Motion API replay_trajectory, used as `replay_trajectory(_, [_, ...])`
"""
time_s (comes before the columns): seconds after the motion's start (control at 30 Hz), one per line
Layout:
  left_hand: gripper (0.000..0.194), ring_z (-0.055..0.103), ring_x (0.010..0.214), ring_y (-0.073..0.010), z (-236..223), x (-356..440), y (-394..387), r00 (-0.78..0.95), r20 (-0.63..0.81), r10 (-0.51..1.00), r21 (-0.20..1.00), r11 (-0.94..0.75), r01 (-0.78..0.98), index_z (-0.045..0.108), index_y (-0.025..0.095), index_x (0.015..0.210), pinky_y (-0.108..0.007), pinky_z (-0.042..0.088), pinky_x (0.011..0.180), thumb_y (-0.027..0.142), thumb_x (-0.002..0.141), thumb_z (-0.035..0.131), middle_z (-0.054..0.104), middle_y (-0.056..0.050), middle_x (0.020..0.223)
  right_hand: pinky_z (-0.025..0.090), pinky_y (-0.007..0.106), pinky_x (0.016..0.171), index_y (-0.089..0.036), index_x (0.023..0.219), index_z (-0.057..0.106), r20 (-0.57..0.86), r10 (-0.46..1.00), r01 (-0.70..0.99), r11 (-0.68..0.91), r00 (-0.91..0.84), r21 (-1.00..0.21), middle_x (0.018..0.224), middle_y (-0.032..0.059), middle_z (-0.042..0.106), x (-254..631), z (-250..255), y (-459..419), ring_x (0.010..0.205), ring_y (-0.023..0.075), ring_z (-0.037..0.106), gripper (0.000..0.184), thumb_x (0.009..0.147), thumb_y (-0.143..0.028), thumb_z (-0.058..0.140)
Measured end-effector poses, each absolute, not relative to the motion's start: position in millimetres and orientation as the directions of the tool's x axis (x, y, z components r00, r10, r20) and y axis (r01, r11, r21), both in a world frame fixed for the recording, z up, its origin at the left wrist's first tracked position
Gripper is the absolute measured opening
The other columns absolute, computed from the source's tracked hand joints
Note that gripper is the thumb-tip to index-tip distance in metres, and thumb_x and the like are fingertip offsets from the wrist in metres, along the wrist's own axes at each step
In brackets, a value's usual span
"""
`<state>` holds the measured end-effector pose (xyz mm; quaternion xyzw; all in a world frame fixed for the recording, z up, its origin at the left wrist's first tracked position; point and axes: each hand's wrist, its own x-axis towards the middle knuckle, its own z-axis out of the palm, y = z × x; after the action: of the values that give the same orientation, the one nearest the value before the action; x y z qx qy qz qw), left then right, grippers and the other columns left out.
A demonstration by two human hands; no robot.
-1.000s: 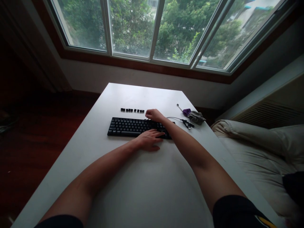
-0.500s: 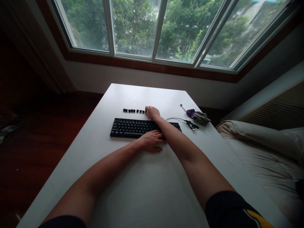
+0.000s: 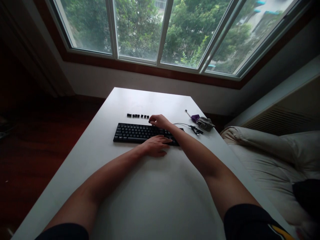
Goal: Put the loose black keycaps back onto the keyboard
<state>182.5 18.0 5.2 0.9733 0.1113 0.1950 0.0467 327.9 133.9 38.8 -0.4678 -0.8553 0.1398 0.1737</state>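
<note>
A black keyboard [image 3: 135, 131] lies on the white table [image 3: 140, 186]. My left hand [image 3: 156, 145] rests on its front edge toward the right, fingers stretched over the keys and thumb apart. Just behind the keyboard, my right hand [image 3: 160, 121] is closed in a pinch on a small black keycap [image 3: 150, 121], which shows at its fingertips. Left of that hand stands a row of several loose black keycaps [image 3: 136, 115]. My right hand and forearm cover part of the keyboard's right side.
To the right of the keyboard lie its coiled cable [image 3: 195, 130], a grey cloth bundle [image 3: 205, 123], a purple piece [image 3: 195, 118] and a thin stick with a dark tip [image 3: 188, 112]. A beige couch [image 3: 265, 153] flanks the table's right side. A window [image 3: 140, 30] is beyond.
My right hand reached the right end of the keycap row, took the last keycap and drew back toward the keyboard with it. My left hand stayed on the keyboard.
</note>
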Motion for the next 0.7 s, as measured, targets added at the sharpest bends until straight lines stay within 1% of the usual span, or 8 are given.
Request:
replay_trajectory(0.1, [0.026, 0.06, 0.123, -0.026, 15, 171, 20, 0.873, 0.415, 0.256, 0.152, -0.966, 0.211, 0.072, 0.022, 0.111, -0.041, 0.041, 0.11, 0.033, 0.09, 0.062, 0.066, -0.008, 0.133, 0.047, 0.021, 0.075, -0.02, 0.101, 0.075, 0.154, 0.824, 0.708, 0.551, -0.546, -0.442, 0.092, 0.001, 0.075, 329, 36, 126, 0.081, 0.013, 0.066, 0.017, 0.086, -0.022, 0.068])
replay_trajectory(0.17, [0.02, 0.067, 0.105, -0.0224, 25, 161, 24, 0.832, 0.442, 0.337, 0.186, -0.941, 0.283, 0.074, 0.021, 0.1, -0.037, 0.047, 0.099, 0.031, 0.092, 0.058, 0.074, -0.007, 0.112, 0.046, 0.02, 0.074, -0.02, 0.1, 0.075, 0.145, 0.819, 0.696, 0.552, -0.555, -0.459, 0.092, 0.001, 0.075, 329, 33, 123, 0.08, 0.0127, 0.066, 0.017, 0.085, -0.021, 0.067])
replay_trajectory(0.2, [0.021, 0.068, 0.097, -0.0211, 31, 156, 27, 0.796, 0.459, 0.395, 0.206, -0.919, 0.337, 0.074, 0.021, 0.097, -0.036, 0.048, 0.094, 0.03, 0.093, 0.056, 0.075, -0.006, 0.102, 0.046, 0.02, 0.073, -0.019, 0.1, 0.075, 0.142, 0.822, 0.697, 0.548, -0.552, -0.462, 0.092, 0.001, 0.075, 329, 32, 123, 0.081, 0.0127, 0.066, 0.017, 0.085, -0.021, 0.067])
replay_trajectory(0.23, [0.021, 0.068, 0.093, -0.0205, 37, 150, 31, 0.758, 0.48, 0.442, 0.22, -0.897, 0.384, 0.074, 0.022, 0.096, -0.035, 0.049, 0.091, 0.031, 0.094, 0.055, 0.075, -0.006, 0.096, 0.046, 0.02, 0.073, -0.019, 0.1, 0.075, 0.138, 0.823, 0.7, 0.546, -0.551, -0.461, 0.091, 0.0011, 0.075, 330, 31, 123, 0.081, 0.0128, 0.066, 0.017, 0.085, -0.021, 0.067])
replay_trajectory(0.37, [0.022, 0.067, 0.093, -0.0204, 50, 119, 51, 0.619, 0.525, 0.584, 0.235, -0.799, 0.554, 0.074, 0.024, 0.099, -0.035, 0.049, 0.088, 0.031, 0.095, 0.053, 0.074, -0.006, 0.1, 0.046, 0.021, 0.075, -0.02, 0.099, 0.076, 0.133, 0.834, 0.724, 0.534, -0.535, -0.437, 0.09, 0.0013, 0.076, 327, 29, 123, 0.083, 0.0138, 0.067, 0.016, 0.086, -0.025, 0.069])
replay_trajectory(0.47, [0.022, 0.065, 0.097, -0.0218, 45, 84, 69, 0.482, 0.528, 0.7, 0.276, -0.677, 0.682, 0.074, 0.023, 0.095, -0.037, 0.049, 0.091, 0.03, 0.094, 0.053, 0.074, -0.006, 0.1, 0.046, 0.022, 0.077, -0.022, 0.099, 0.076, 0.117, 0.859, 0.762, 0.499, -0.499, -0.413, 0.092, 0.002, 0.076, 322, 32, 123, 0.084, 0.0146, 0.068, 0.015, 0.087, -0.027, 0.069])
replay_trajectory(0.6, [0.025, 0.063, 0.105, -0.0242, 25, 31, 84, 0.219, 0.52, 0.825, 0.397, -0.461, 0.794, 0.074, 0.023, 0.094, -0.038, 0.048, 0.097, 0.031, 0.094, 0.05, 0.073, -0.006, 0.106, 0.046, 0.023, 0.076, -0.023, 0.098, 0.077, 0.062, 0.861, 0.782, 0.486, -0.505, -0.39, 0.094, 0.0015, 0.076, 319, 40, 124, 0.085, 0.0152, 0.068, 0.014, 0.086, -0.026, 0.07])
replay_trajectory(0.7, [0.028, 0.061, 0.106, -0.0243, 10, 2, 85, 0.111, 0.452, 0.885, 0.492, -0.352, 0.796, 0.074, 0.022, 0.097, -0.037, 0.048, 0.098, 0.034, 0.091, 0.049, 0.072, -0.006, 0.109, 0.046, 0.022, 0.075, -0.024, 0.098, 0.077, 0.042, 0.85, 0.776, 0.499, -0.525, -0.386, 0.096, 0.0006, 0.076, 320, 45, 125, 0.086, 0.0151, 0.068, 0.014, 0.086, -0.026, 0.07])
